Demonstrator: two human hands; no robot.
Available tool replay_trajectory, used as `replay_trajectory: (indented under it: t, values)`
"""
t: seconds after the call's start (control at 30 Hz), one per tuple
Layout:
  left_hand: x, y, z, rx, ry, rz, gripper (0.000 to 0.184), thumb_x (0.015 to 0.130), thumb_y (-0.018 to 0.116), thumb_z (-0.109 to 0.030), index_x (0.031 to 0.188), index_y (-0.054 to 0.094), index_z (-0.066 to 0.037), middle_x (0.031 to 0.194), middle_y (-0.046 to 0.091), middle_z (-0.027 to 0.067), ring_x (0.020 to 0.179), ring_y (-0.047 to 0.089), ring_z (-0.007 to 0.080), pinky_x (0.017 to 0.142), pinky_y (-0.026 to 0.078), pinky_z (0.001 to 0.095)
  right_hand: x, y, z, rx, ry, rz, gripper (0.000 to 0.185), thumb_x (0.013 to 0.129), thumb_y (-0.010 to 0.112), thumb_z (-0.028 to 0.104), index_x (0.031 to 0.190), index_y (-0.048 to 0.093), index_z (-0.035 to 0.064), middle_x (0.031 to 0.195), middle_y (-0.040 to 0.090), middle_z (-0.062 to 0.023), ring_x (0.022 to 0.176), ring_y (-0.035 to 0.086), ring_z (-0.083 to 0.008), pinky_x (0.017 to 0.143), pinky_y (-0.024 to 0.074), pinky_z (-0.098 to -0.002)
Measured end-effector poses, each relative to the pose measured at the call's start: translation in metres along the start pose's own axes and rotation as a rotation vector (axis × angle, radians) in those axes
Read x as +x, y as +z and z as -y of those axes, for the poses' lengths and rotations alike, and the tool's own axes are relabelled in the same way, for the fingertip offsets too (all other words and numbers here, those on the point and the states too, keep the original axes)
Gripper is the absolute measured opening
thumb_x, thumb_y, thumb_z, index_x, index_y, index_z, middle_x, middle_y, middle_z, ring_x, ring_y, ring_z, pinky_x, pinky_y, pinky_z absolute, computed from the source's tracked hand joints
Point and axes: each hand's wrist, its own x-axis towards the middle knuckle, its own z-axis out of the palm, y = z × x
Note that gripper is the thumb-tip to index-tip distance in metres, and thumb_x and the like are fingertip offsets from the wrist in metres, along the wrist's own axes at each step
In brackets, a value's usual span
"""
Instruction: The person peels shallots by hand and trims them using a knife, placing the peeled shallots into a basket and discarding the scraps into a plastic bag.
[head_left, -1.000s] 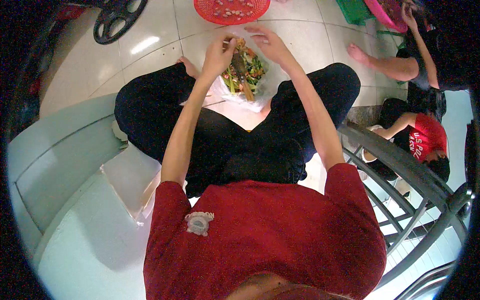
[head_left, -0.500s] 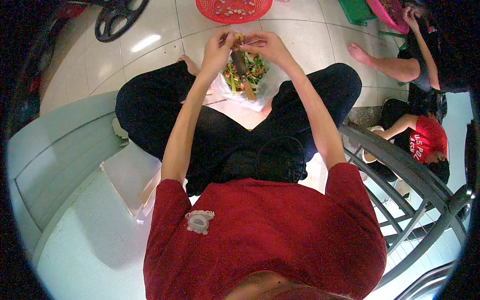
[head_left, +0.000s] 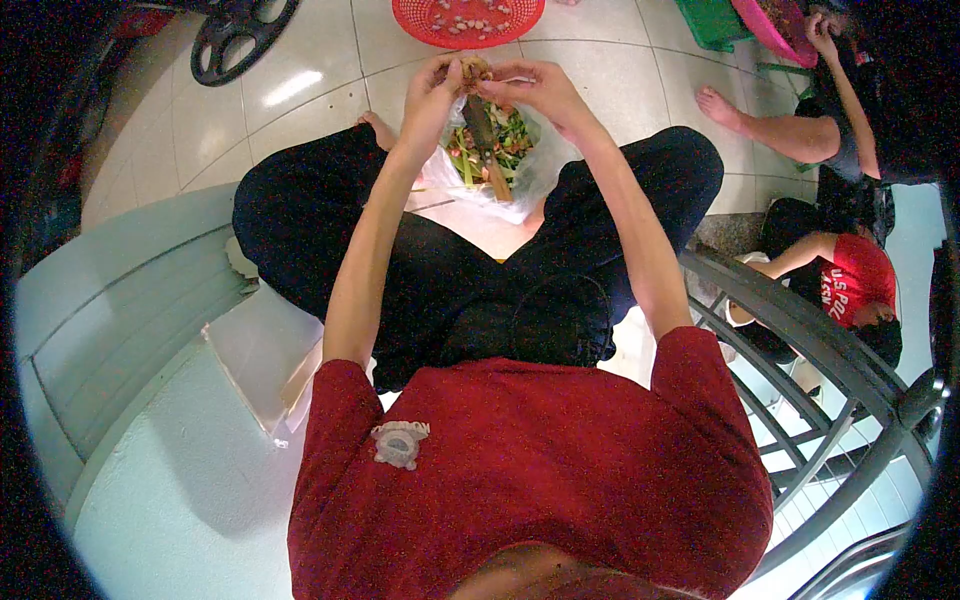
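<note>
Both hands meet over the far edge of a clear plastic bag [head_left: 540, 180] filled with green and reddish vegetable scraps [head_left: 515, 135]. Between my fingers is a small brownish piece [head_left: 475, 70], too small to name. My left hand [head_left: 432, 98] pinches it from the left. From the right, my right hand [head_left: 540, 92] has its thumb and fingers closed on it. A knife [head_left: 483, 135] with a wooden handle lies on the scraps, its handle toward me. Just beyond my hands stands a red basket [head_left: 470, 38] with small pale pieces in it.
A black wheel-like object [head_left: 235, 40] is at the upper left. To the right, two other people sit near a pink basin [head_left: 775, 35], a green stool [head_left: 710, 25] and a grey metal railing [head_left: 800, 310]. A pale wall [head_left: 130, 300] curves along the left.
My right hand has come in from the right, its spread fingers closing on the brownish piece beside my left hand. The knife and bag have stayed in place.
</note>
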Motion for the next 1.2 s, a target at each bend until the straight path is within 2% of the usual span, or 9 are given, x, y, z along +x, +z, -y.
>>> replay_trajectory:
  t: [0.33,0.43,0.6,0.73,0.8,0.93,1.0,1.13,1.2]
  values:
    - [-0.001,0.002,-0.006,-0.117,-0.02,-0.036,0.029,0.104,0.048,-0.019,0.116,0.058,0.005,0.11,0.064,0.0137,0.097,0.065,0.0202,0.088,0.053,0.0307,0.005,-0.007,-0.007,-0.084,-0.014,0.0,0.028,0.089,0.073,0.025,0.107,0.069,0.0041,0.095,0.071,-0.0039,0.085,0.066,-0.0098,0.076,0.053,-0.0268]
    - [0.004,-0.007,-0.003,-0.101,-0.011,-0.118,0.026,0.104,0.049,-0.018,0.113,0.06,0.004,0.105,0.067,0.0127,0.089,0.067,0.0206,0.082,0.054,0.0302,0.005,-0.008,-0.005,-0.141,0.132,-0.006,0.028,0.091,0.071,0.025,0.109,0.068,0.0038,0.095,0.071,-0.0037,0.085,0.066,-0.0095,0.076,0.0528,-0.0263]
    - [0.005,-0.014,0.011,0.547,0.05,-0.038,0.028,0.095,0.063,-0.023,0.107,0.063,0.002,0.093,0.07,0.0118,0.079,0.069,0.0196,0.072,0.055,0.0323,0.009,-0.01,-0.007,-0.129,0.059,-0.065,0.028,0.092,0.07,0.023,0.111,0.067,0.0032,0.098,0.072,-0.0049,0.09,0.067,-0.0113,0.077,0.0531,-0.027]
    - [0.004,-0.008,0.026,0.689,0.157,0.037,0.033,0.089,0.071,-0.024,0.109,0.063,0.002,0.095,0.071,0.014,0.081,0.07,0.0216,0.073,0.054,0.0331,0.01,-0.012,-0.005,-0.106,0.013,-0.081,0.027,0.091,0.071,0.019,0.112,0.067,0.0034,0.1,0.072,-0.0056,0.093,0.067,-0.0119,0.08,0.0531,-0.0276]
    - [0.0,-0.004,0.027,1.193,0.659,0.072,0.036,0.084,0.075,-0.022,0.11,0.063,0.001,0.096,0.071,0.0147,0.083,0.07,0.0233,0.076,0.054,0.034,0.009,-0.013,-0.003,-0.065,-0.06,-0.051,0.026,0.09,0.072,0.016,0.112,0.067,0.0034,0.1,0.072,-0.0055,0.095,0.067,-0.0124,0.083,0.0524,-0.0278]
    - [-0.015,0.02,-0.011,0.811,0.462,0.069,0.041,0.081,0.079,-0.024,0.11,0.063,0.0,0.095,0.072,0.0138,0.086,0.07,0.0223,0.079,0.054,0.0354,0.011,-0.012,-0.01,-0.098,-0.194,-0.109,0.023,0.086,0.077,0.019,0.103,0.072,0.0059,0.092,0.073,-0.0041,0.087,0.069,-0.0128,0.077,0.0552,-0.0272]
    - [-0.016,0.022,-0.025,0.619,0.307,0.12,0.038,0.083,0.077,-0.027,0.109,0.064,-0.002,0.093,0.072,0.013,0.085,0.07,0.0206,0.079,0.053,0.0343,0.009,-0.012,-0.008,-0.177,-0.173,-0.149,0.018,0.088,0.073,0.016,0.102,0.073,0.004,0.1,0.072,-0.0027,0.093,0.065,-0.01,0.083,0.0497,-0.0257]
    - [-0.016,0.023,-0.027,0.622,0.323,0.044,0.031,0.09,0.07,-0.027,0.109,0.065,-0.003,0.089,0.072,0.0112,0.081,0.07,0.019,0.073,0.054,0.0326,0.009,-0.011,-0.004,-0.196,-0.147,-0.213,0.018,0.088,0.073,0.017,0.101,0.074,0.0042,0.098,0.072,-0.0017,0.09,0.064,-0.0093,0.083,0.0493,-0.0257]
    - [-0.017,0.022,-0.03,0.616,0.268,0.048,0.033,0.097,0.062,-0.029,0.121,0.064,-0.007,0.095,0.072,0.0086,0.078,0.067,0.0164,0.067,0.054,0.03,0.009,-0.01,-0.002,-0.252,-0.133,-0.222,0.019,0.089,0.072,0.017,0.102,0.074,0.0038,0.097,0.072,-0.0018,0.089,0.065,-0.0095,0.083,0.0494,-0.0265]
